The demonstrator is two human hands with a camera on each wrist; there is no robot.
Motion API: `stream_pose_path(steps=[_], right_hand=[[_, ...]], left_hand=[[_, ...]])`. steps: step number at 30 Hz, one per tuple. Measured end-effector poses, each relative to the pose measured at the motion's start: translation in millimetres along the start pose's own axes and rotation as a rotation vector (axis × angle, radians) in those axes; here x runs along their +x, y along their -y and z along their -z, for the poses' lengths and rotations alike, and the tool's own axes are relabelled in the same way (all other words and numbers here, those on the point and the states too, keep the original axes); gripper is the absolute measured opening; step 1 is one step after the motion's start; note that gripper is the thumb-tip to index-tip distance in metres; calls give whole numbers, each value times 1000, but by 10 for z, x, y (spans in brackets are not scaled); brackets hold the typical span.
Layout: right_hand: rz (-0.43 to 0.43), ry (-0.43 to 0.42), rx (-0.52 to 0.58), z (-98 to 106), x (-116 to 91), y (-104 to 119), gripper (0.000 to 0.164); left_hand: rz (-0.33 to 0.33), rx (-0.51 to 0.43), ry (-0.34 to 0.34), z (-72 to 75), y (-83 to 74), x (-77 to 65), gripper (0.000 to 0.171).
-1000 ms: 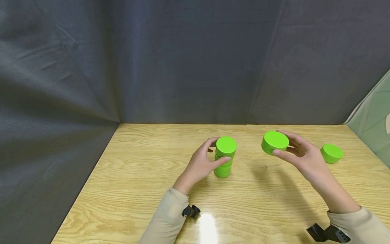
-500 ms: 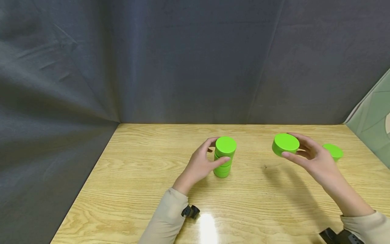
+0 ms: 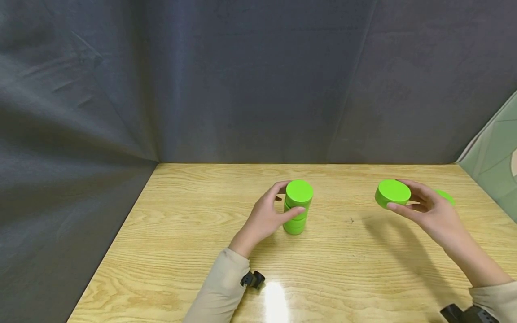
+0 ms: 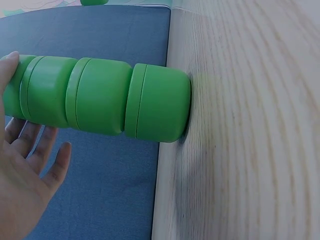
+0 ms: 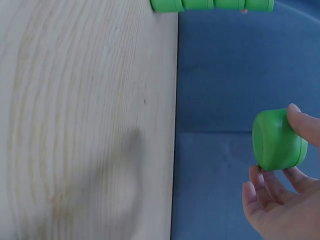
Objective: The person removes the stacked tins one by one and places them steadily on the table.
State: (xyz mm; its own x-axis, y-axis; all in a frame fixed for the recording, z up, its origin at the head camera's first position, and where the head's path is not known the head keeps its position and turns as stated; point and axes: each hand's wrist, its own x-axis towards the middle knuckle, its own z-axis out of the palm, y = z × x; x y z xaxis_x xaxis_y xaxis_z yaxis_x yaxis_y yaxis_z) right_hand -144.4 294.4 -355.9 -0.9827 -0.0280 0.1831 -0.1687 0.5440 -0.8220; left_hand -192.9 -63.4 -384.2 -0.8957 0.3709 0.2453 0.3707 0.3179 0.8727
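Several green round lidded containers form an upright stack [image 3: 299, 192] on the table. My left hand [image 3: 264, 220] holds the upper part of it, thumb on the near side and fingers behind. In the left wrist view, seams run around each container of the stack [image 4: 160, 102], and the lowest one meets the wood. To the right, my right hand [image 3: 438, 220] grips a single green round container [image 3: 393, 192] in the air, above its shadow. The right wrist view has the thumb on one side of this container [image 5: 277, 140] and fingertips on the other.
Another green container [image 3: 446, 196] lies on the wooden table [image 3: 194, 215] at the right, mostly hidden behind my right hand. A dark grey cloth [image 3: 250, 89] rises along the back and left edges. Patterned green fabric [image 3: 494, 152] shows at the far right.
My right hand has moved to the right with its container, covering more of the one on the table. The left hand and the stack have stayed in place.
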Motion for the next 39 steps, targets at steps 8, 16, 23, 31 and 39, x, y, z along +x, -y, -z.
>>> stream_pose_path(steps=[8,16,23,31,39], right_hand=[[-72,-22,43,163,14,-117,54],[-122,-39,6,265,40,-236,55],[-176,-24,-63,301,65,-431,64],[-226,-11,-89,321,75,-627,78],[-204,-34,-52,304,120,-762,74]], left_hand=[[-1,-7,1,-1,2,-6,67],[3,-5,3,1,-9,-11,66],[4,-3,6,8,-14,-10,66],[19,2,15,9,-38,-14,67],[15,11,16,16,-48,-21,67]])
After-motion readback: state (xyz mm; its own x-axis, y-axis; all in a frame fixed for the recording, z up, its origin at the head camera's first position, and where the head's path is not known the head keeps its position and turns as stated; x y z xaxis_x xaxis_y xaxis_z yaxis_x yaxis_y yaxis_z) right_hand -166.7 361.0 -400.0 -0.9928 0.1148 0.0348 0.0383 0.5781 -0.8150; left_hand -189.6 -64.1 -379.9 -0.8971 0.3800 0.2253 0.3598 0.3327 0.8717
